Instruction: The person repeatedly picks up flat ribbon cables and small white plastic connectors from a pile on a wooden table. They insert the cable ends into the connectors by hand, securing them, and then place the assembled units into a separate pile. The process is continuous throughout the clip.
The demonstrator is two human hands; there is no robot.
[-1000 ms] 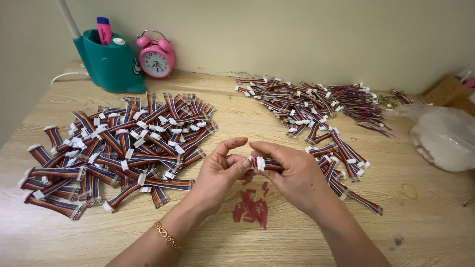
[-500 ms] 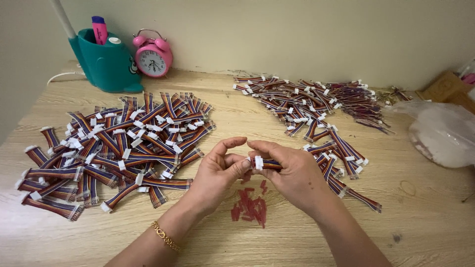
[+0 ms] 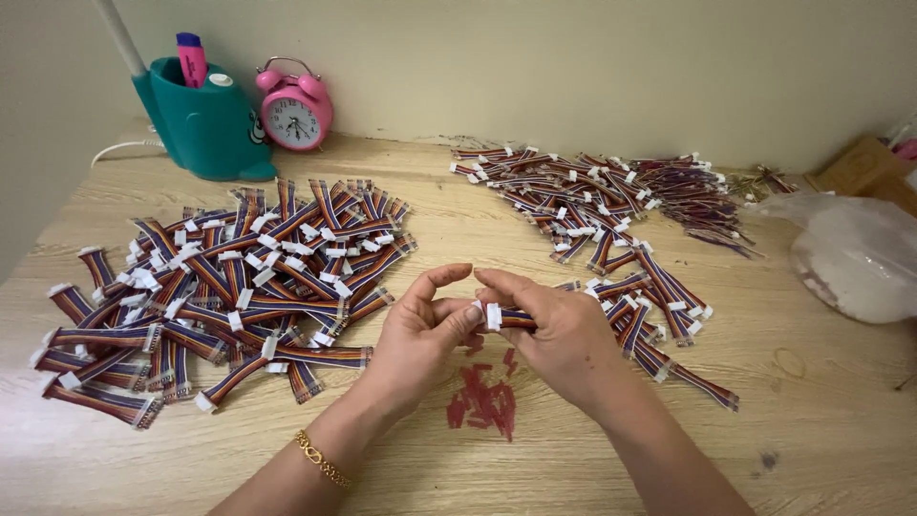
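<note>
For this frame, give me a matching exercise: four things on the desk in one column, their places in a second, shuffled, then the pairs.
Things:
1. alarm clock
2. red bits
3. plastic bag
4. left pile

Places:
A. right edge of the desk
B. beside the teal holder, by the wall
C. on the desk just below the hands
D. left of the left hand

Pairs: 1-B, 2-C, 3-A, 4-D

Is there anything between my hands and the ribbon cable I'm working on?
Nothing visible. The left hand and right hand both pinch the ribbon cable directly, above the small red pieces on the table.
</note>
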